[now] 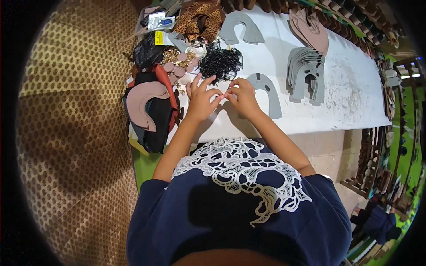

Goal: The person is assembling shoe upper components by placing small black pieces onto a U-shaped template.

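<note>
Over the near edge of the white table [344,95], my left hand [202,101] and my right hand [244,99] meet at the fingertips. Thumb and index finger of each are pinched together; whatever is between them is too small to make out. The left hand's other fingers stand apart. Just beyond them lies a tangled heap of thin black loops or chain [220,63]. Beside my right hand is a grey U-shaped flat piece [271,99] with dark marks at its top, partly covered by the hand. Gold-coloured metal bits [170,56] and pink discs [179,71] lie beyond my left hand.
Right of centre sits a fanned stack of grey U-shaped pieces [298,73], with pink pieces [310,33] behind. More grey pieces [242,29] and a leopard-print item [199,20] lie at the back. Pink curved pieces [141,105] rest on black material at left, beside a patterned curtain [75,133].
</note>
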Demonstrator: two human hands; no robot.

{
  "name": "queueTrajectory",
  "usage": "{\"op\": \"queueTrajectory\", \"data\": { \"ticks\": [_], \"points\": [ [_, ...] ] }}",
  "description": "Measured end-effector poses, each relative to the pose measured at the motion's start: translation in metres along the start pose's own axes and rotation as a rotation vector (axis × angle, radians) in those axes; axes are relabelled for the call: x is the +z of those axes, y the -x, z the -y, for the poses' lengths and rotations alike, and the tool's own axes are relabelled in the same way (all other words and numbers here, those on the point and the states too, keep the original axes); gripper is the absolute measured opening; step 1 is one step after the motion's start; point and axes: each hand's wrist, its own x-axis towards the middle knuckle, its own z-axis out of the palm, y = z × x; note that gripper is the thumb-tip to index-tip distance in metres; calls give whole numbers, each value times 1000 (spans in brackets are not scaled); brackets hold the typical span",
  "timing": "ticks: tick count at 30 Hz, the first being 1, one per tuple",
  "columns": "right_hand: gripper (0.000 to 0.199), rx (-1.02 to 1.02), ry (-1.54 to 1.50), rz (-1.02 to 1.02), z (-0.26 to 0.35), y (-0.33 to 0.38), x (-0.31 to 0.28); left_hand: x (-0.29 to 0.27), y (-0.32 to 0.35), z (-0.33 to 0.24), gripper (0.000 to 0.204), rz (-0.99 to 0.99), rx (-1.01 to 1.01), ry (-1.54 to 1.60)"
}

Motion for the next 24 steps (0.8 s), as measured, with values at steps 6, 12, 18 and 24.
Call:
{"op": "queueTrajectory", "data": {
  "ticks": [6,12,18,24],
  "points": [
    [11,183,-113,-80,-23,25,-13,33,-9,-18,7,25,-41,178],
    [12,255,0,-181,-46,44,-32,60,-22,-47,9,169,-111,99],
    [14,279,25,-211,-64,45,-56,96,-40,-62,10,51,-277,-32],
    [17,242,70,-153,-80,37,-68,111,-48,-71,10,-27,-383,-73]
  ]
}}
